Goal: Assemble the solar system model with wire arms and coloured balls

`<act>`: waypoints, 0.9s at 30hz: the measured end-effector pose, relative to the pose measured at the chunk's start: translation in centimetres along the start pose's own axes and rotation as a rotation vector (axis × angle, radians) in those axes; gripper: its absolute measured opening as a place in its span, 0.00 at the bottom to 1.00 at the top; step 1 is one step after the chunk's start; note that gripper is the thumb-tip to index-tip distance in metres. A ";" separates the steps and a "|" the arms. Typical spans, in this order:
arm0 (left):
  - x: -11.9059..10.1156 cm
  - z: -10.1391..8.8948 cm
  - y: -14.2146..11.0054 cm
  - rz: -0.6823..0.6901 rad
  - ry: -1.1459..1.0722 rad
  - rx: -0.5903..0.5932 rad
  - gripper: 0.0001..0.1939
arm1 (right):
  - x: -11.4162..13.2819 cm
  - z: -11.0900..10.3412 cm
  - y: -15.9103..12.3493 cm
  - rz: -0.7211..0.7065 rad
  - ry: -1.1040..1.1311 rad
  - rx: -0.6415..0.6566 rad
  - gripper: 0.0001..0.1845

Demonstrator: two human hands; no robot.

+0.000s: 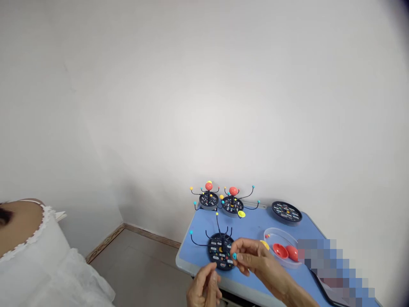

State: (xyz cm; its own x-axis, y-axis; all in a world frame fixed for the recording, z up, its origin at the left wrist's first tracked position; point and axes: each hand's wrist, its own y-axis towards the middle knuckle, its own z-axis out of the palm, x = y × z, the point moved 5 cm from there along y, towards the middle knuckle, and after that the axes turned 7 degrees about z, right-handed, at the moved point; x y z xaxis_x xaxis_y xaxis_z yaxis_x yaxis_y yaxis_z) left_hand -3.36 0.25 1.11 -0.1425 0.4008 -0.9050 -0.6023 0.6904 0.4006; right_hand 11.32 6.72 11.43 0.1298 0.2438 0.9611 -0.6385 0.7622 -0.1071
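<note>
My right hand (252,256) pinches a small teal ball (234,256) between thumb and finger, just beside a black disc base (220,251) with thin black wire arms. That base stands on the blue table (204,238), and one arm ends in a teal bead (191,232). My left hand (204,285) is at the table's near edge, below the base, with its fingers drawn together. Anything small inside them is hidden. A yellow half-sphere (264,244) lies partly behind my right hand's fingers.
Two built wire models with red balls (220,198) stand at the far edge. A bare black disc (286,211) lies back right. A clear round tray (281,243) holds red half-spheres. A pixelated patch covers the right side. A person in white (38,247) is at left.
</note>
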 end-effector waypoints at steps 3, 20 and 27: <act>1.8 0.2 1.6 -0.054 -0.042 -0.035 0.32 | 1.6 -0.5 2.8 -0.042 -0.245 -0.041 0.16; 5.9 4.9 6.3 -0.270 -0.021 0.012 0.45 | -0.2 -1.0 14.8 -0.035 -0.857 -0.005 0.15; 5.7 5.1 6.9 -0.235 -0.030 0.031 0.43 | -1.1 -0.6 15.0 -0.043 -0.862 0.028 0.14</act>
State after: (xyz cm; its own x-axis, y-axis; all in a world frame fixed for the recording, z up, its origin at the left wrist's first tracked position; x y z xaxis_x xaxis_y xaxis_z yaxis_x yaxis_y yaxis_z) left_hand -4.32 10.32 -0.57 0.0225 0.2445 -0.9694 -0.5920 0.7846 0.1841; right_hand 2.01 18.27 8.62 -0.4595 -0.3341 0.8229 -0.6664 0.7422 -0.0708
